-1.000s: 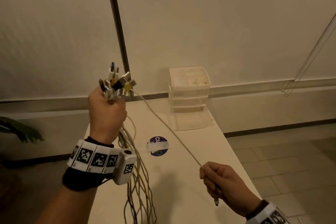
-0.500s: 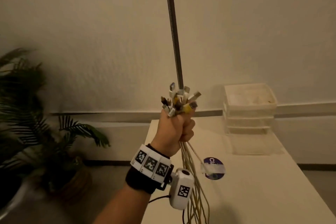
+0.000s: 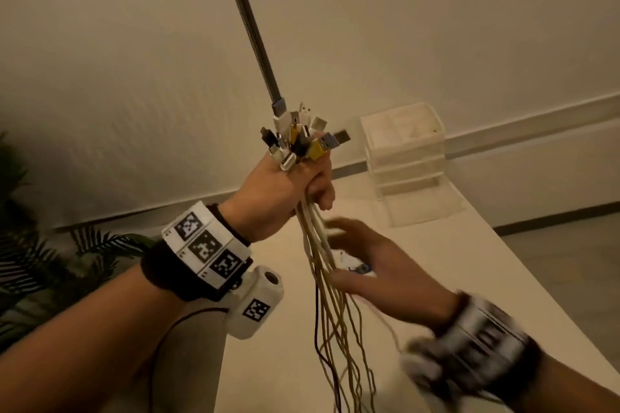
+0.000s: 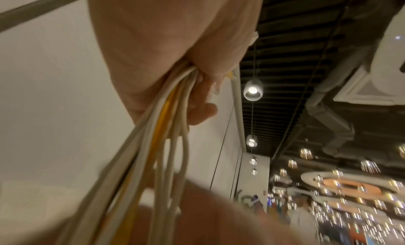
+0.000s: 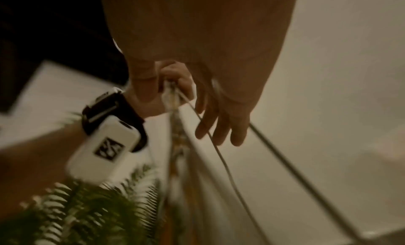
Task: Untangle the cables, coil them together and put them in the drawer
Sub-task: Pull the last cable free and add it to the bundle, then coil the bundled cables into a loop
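The cables [image 3: 330, 295] look sheathed in smooth matt plastic, mostly white and cream with a yellow one among them; their connector ends [image 3: 302, 137] show shiny metal tips in plastic housings. The grey cable [image 3: 250, 27] rising above has a woven, braided cover. The drawer unit [image 3: 406, 151] is translucent, slightly glossy plastic. The table [image 3: 453, 278] is smooth and matt, the wall [image 3: 134, 77] finely textured.

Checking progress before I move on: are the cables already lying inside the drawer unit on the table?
No, the left hand grips the cables as a hanging bundle, apart from the drawer unit.
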Tool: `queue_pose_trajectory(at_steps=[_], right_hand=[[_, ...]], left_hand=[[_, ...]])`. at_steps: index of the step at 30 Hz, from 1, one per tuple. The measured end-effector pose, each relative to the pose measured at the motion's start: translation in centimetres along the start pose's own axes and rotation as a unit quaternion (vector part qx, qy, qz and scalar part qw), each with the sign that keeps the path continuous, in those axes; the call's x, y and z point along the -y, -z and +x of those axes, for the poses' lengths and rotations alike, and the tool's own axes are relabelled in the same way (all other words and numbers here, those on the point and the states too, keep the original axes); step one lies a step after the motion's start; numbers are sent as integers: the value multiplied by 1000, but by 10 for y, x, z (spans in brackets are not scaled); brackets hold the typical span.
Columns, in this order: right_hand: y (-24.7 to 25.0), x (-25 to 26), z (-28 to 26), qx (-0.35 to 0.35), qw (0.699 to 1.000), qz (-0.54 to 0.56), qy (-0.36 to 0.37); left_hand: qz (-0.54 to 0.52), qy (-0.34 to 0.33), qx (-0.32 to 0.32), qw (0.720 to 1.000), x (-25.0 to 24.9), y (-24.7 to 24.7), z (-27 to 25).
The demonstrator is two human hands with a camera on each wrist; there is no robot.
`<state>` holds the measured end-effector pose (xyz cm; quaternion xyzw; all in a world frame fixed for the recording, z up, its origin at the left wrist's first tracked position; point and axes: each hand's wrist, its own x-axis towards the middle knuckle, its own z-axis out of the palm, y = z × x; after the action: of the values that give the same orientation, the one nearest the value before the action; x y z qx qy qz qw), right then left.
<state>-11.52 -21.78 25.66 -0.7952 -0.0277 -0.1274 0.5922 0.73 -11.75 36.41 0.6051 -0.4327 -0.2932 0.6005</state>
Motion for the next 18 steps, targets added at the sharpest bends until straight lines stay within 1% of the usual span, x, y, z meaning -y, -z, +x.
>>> queue_pose_trajectory(at_steps=[1,2,4,5,7,8,9,10,11,13,14,16,18], right_hand=[[-14,18,24,19,1000,-5,17],[-26,35,38,5,999,-15,30],[-36,42,51,-51,996,-37,65],[-41,45,53,-73,991,-79,78],[-45,52,54,-83,976,-166,116],[-45,51,53,-68,978,-151,127],[-47,52,52,-48,986,-101,126],[-53,54,49,-19,993,-33,112],[-60,51,44,12,996,37,81],[-75,40,30,64,991,117,4],[-81,29,22,81,987,135,-33],[-86,8,7,88,978,167,-88],[-80,-12,-7,96,978,150,-104]], left_hand=[[29,-1,-7,1000,-3,-2,-4],[52,-4,-18,998,-8,-4,-10],[54,-15,-43,998,-18,-2,-20],[40,-26,-61,997,-23,1,-26],[25,-29,-104,994,-29,6,-39],[17,-21,-121,992,-30,6,-44],[6,-14,-133,991,-29,6,-48],[0,-8,-148,989,-29,6,-51],[-8,-2,-161,987,-28,5,-52],[-23,-6,-184,983,-29,5,-54],[-35,-8,-193,980,-29,5,-54],[-67,-13,-202,977,-28,8,-56],[-102,-30,-212,971,-27,12,-58]])
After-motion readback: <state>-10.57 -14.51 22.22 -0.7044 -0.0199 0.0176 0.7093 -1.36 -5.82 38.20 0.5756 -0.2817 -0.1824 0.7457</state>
